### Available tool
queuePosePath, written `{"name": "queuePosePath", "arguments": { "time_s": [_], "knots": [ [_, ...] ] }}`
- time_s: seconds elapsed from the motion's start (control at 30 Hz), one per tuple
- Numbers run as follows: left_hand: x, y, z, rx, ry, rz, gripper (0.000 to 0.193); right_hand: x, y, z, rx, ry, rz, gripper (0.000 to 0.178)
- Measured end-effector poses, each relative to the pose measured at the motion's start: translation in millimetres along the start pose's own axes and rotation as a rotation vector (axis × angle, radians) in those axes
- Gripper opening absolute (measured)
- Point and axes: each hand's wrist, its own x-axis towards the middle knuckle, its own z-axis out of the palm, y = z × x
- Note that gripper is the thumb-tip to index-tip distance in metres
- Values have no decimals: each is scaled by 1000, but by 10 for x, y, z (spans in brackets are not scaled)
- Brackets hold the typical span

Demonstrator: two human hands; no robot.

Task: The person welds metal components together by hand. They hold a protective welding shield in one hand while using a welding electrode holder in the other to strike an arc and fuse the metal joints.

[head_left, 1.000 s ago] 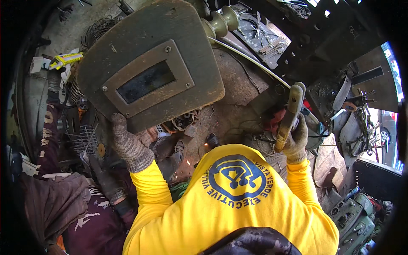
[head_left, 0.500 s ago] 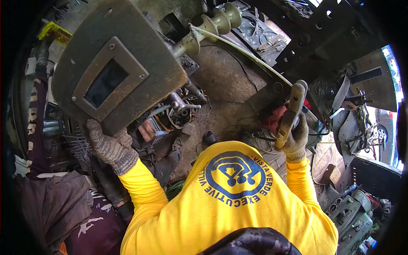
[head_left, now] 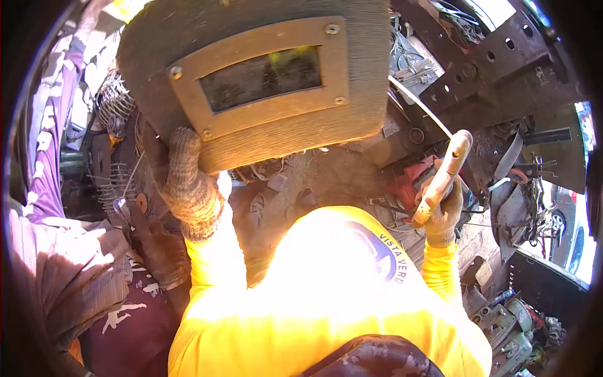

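My gloved left hand [head_left: 188, 185] is closed around the lower left edge of a dark welding shield [head_left: 276, 138]. A tinted window [head_left: 260, 78] sits in the shield's metal frame. My gloved right hand [head_left: 447, 210] grips a worn, tan electrode holder [head_left: 445, 179]. From its upper end a thin, pale welding rod [head_left: 422, 107] runs up and left, and the shield hides its far end. The spiral metal auger seen earlier is also hidden behind the shield. Strong glare washes out the front of my yellow shirt [head_left: 440, 320].
A steel beam with holes [head_left: 502, 47] crosses the upper right. Metal blades and scrap [head_left: 518, 201] hang below it, near a black crate [head_left: 553, 267]. A green machine [head_left: 512, 336] stands lower right. Brown cloth [head_left: 69, 270] lies at the left, and a red object [head_left: 405, 182] beside my right hand.
The shield has moved right and turned more level, covering the auger. My right hand has shifted slightly right and down with the electrode holder. Bright light now floods my shirt and the left side.
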Motion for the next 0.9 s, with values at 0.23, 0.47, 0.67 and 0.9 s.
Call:
{"name": "queuePosePath", "arguments": {
  "time_s": [0.23,0.47,0.67,0.9],
  "knots": [
    [-4,-35,5,20,0,-6,66,12,-112,38,348,-118,25,52],
    [87,54,-78,-134,224,-184,44,131,-471,233,-427,51,-407,41],
    [445,207,-564,-457,98,-92,47,80,-259,114,628,50,222,48],
    [545,85,-776,-313,225,-40,44,46,-127,76,727,25,234,40]
  ]
}}
